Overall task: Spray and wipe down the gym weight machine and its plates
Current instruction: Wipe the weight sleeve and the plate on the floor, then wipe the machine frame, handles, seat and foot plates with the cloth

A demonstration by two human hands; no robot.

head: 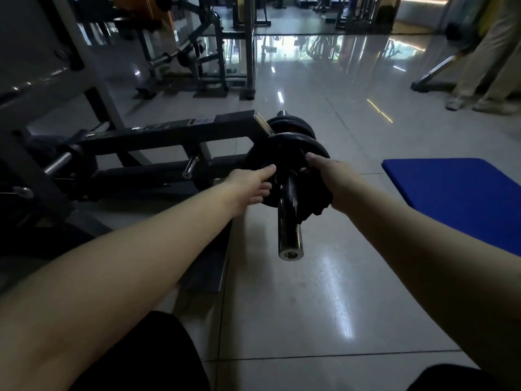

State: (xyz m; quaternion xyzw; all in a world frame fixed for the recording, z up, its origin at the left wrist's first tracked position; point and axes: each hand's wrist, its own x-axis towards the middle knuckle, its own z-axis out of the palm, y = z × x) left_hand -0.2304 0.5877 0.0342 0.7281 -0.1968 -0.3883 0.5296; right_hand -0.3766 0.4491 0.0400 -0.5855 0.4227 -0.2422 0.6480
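Because the steel sleeve (289, 230) juts toward the camera, both arms reach past its tip to the front plate (287, 148) threaded on it. The left hand (251, 184) grips the plate's left rim, likely to steady it, while the right hand (329, 179) clutches a dark cloth (314, 206) against its face to wipe. Matte black and dull, the plate sits just before a second plate (293, 124) at the end of the machine arm (169, 134).
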